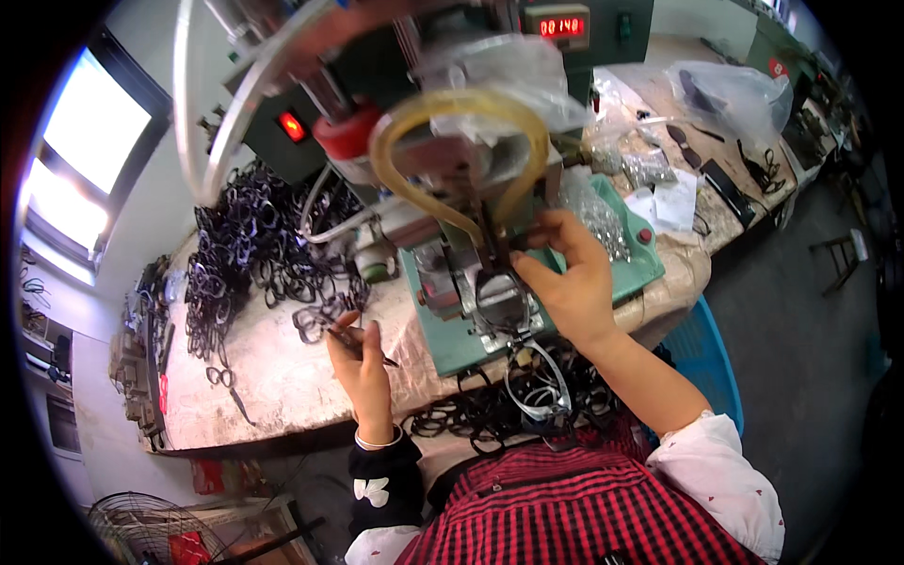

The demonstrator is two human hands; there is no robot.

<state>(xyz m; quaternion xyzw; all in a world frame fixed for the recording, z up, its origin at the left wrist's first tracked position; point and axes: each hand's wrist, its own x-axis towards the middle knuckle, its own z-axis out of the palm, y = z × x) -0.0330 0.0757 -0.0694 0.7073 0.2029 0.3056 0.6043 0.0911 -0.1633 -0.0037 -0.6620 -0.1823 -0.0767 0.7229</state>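
Bright window, white wall, grey floor

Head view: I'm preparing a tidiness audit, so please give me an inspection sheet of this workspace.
Surface: pale, stained bench top, partly covered by parts.
Work things: curved silver eyeglass frame at the front of the green metal machine base.
Clutter: tangled heap of black, ring-shaped eyeglass parts on the left; crumpled clear plastic bag on the right.
Hands: left hand pinches a slim dark object; right hand is at the machine's mechanism, grip unclear.
Cables: looped yellow translucent tube; clear flexible hose, upper left; electrical cords cannot be told.
Surroundings: blue plastic basket beside the bench; bright window.
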